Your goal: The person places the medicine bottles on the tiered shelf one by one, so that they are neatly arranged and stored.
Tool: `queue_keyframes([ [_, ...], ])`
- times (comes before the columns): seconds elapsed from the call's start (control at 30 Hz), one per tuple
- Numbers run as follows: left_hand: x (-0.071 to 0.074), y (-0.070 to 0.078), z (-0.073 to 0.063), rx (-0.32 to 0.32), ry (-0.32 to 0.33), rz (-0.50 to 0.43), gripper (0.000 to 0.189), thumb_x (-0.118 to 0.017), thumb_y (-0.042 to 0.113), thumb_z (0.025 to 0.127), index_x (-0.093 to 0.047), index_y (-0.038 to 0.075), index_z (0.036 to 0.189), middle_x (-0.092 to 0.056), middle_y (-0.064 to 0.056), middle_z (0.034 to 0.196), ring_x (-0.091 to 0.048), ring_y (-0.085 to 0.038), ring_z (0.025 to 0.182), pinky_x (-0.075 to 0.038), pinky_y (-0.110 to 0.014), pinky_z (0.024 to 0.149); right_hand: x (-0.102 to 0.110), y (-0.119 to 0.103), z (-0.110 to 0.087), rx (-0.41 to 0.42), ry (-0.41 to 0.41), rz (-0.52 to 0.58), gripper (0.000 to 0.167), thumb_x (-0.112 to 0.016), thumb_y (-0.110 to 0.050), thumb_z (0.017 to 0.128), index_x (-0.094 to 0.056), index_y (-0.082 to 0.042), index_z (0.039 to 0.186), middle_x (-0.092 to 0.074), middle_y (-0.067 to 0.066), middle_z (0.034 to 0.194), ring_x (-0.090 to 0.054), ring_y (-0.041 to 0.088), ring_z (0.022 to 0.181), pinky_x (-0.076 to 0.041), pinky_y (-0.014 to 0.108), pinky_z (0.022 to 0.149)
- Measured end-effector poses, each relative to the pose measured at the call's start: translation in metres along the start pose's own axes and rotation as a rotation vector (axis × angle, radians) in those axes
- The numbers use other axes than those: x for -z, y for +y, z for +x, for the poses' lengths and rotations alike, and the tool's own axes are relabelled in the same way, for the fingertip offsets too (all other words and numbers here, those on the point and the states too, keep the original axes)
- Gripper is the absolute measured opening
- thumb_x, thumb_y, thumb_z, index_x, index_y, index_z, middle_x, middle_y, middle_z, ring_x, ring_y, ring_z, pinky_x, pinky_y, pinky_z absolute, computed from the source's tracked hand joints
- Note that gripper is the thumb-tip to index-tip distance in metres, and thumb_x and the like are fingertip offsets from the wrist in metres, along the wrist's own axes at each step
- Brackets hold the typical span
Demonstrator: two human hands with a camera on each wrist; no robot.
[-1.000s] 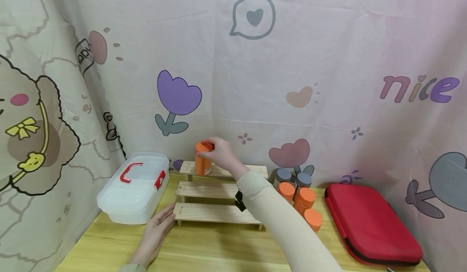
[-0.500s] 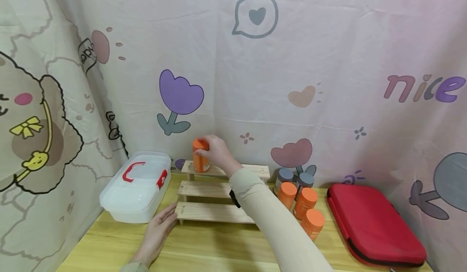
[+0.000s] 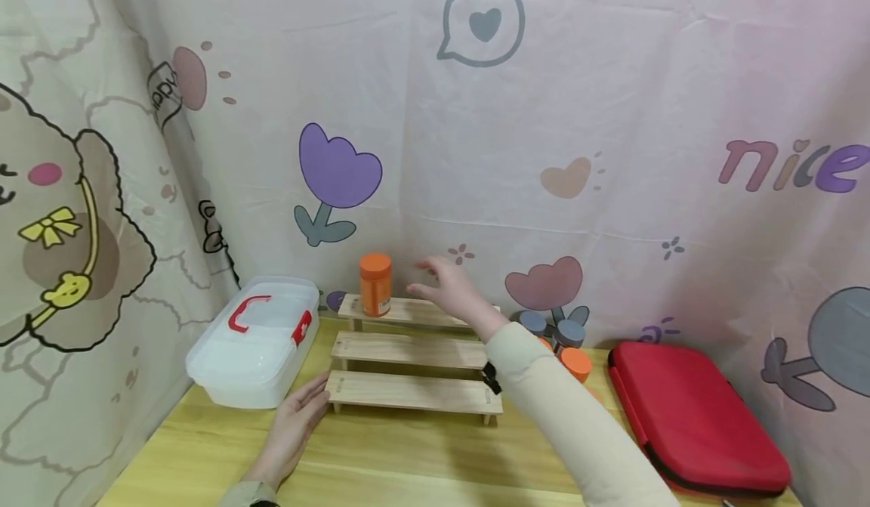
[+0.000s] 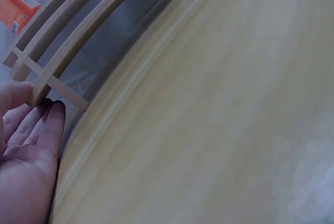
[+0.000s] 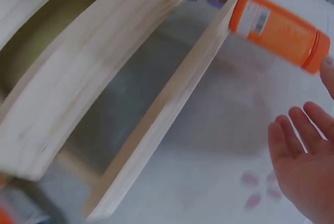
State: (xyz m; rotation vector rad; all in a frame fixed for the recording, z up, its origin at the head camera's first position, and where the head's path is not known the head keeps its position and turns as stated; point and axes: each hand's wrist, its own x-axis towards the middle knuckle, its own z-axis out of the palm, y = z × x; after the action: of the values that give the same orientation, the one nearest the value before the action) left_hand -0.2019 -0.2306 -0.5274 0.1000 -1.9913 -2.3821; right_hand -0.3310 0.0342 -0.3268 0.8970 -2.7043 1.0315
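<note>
An orange bottle point(image 3: 376, 285) stands upright near the left end of the top tier of a three-step wooden rack point(image 3: 414, 392). To its right, my right hand point(image 3: 454, 288) hovers over the top tier, apart from the bottle, with fingers spread and nothing between them. In the right wrist view the same bottle point(image 5: 279, 31) shows beyond the loose fingers point(image 5: 308, 135). My left hand point(image 3: 294, 421) touches the left end of the lowest tier. Seen from the left wrist, the thumb meets the plank's end and the fingers point(image 4: 44, 125) lie nearly straight beside it.
Right of the rack stand grey-lidded bottles point(image 3: 569, 333) and orange-lidded bottles point(image 3: 575, 363), partly hidden by my right sleeve. A red zip case point(image 3: 693, 416) lies at the far right. A clear plastic box point(image 3: 254, 341) with a red handle stands left. A printed curtain point(image 3: 612, 99) hangs behind.
My right hand has let go of the orange bottle, now standing on the top tier, and has moved right. The left hand stays at the rack's lower left end.
</note>
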Motion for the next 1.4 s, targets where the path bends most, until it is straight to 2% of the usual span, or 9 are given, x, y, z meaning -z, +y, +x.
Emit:
queue_keyframes([
  [0.23,0.001,0.003,-0.002,0.006,0.002,0.009,0.056,-0.055,0.016,0.098,-0.032,-0.003,0.145,-0.032,-0.021,0.147,-0.052,0.005,0.108,-0.043,-0.016,0.095,0.026,0.031,-0.036,-0.016,-0.024,-0.089,0.047,-0.070,-0.026,0.089,-0.057,-0.005,0.129,-0.057,0.008,0.127,-0.052,0.029,0.117,-0.046,0.043,0.098],
  [0.4,-0.001,0.002,-0.001,0.001,-0.006,0.007,0.056,-0.054,0.016,0.098,-0.032,-0.004,0.145,-0.032,-0.022,0.146,-0.052,0.004,0.108,-0.043,-0.016,0.096,0.045,0.051,-0.070,-0.044,-0.014,-0.132,0.044,-0.071,-0.028,0.088,-0.060,-0.006,0.125,-0.059,0.008,0.124,-0.053,0.029,0.116,-0.046,0.045,0.097],
  [0.67,-0.001,0.001,0.001,0.003,-0.002,-0.002,0.054,-0.054,0.014,0.098,-0.032,-0.004,0.144,-0.033,-0.023,0.146,-0.053,0.003,0.109,-0.043,-0.016,0.096,0.063,0.082,-0.118,-0.045,-0.009,-0.183,0.043,-0.071,-0.027,0.087,-0.061,-0.004,0.122,-0.059,0.011,0.121,-0.054,0.032,0.113,-0.048,0.048,0.093],
  [0.93,-0.001,0.001,0.000,0.015,0.007,0.004,0.054,-0.055,0.015,0.098,-0.034,-0.003,0.145,-0.034,-0.021,0.145,-0.053,0.003,0.109,-0.043,-0.017,0.096,0.079,0.099,-0.170,-0.010,0.014,-0.231,0.037,-0.075,-0.021,0.084,-0.064,-0.005,0.115,-0.062,0.009,0.112,-0.056,0.030,0.102,-0.051,0.046,0.084],
  [1.1,-0.001,0.000,0.000,0.012,0.007,0.005,0.055,-0.055,0.016,0.098,-0.034,-0.002,0.145,-0.035,-0.020,0.145,-0.053,0.003,0.109,-0.043,-0.017,0.096,0.092,0.105,-0.202,-0.087,0.008,-0.214,0.043,-0.076,-0.027,0.082,-0.063,-0.006,0.118,-0.062,0.006,0.114,-0.057,0.029,0.101,-0.052,0.047,0.083],
  [1.23,-0.002,0.001,0.000,0.005,0.004,0.007,0.054,-0.055,0.016,0.098,-0.034,-0.003,0.145,-0.035,-0.021,0.146,-0.053,0.002,0.109,-0.043,-0.018,0.097,0.099,0.111,-0.227,-0.138,-0.045,-0.142,0.055,-0.076,-0.035,0.081,-0.059,-0.004,0.124,-0.060,0.006,0.118,-0.055,0.030,0.102,-0.052,0.046,0.084],
  [1.4,0.001,0.002,0.000,0.009,0.003,0.008,0.054,-0.054,0.014,0.098,-0.033,-0.003,0.145,-0.034,-0.022,0.146,-0.054,0.002,0.109,-0.043,-0.018,0.097,0.099,0.120,-0.244,-0.108,-0.150,-0.106,0.066,-0.077,-0.043,0.076,-0.056,-0.005,0.127,-0.056,0.010,0.125,-0.053,0.034,0.107,-0.053,0.041,0.084],
])
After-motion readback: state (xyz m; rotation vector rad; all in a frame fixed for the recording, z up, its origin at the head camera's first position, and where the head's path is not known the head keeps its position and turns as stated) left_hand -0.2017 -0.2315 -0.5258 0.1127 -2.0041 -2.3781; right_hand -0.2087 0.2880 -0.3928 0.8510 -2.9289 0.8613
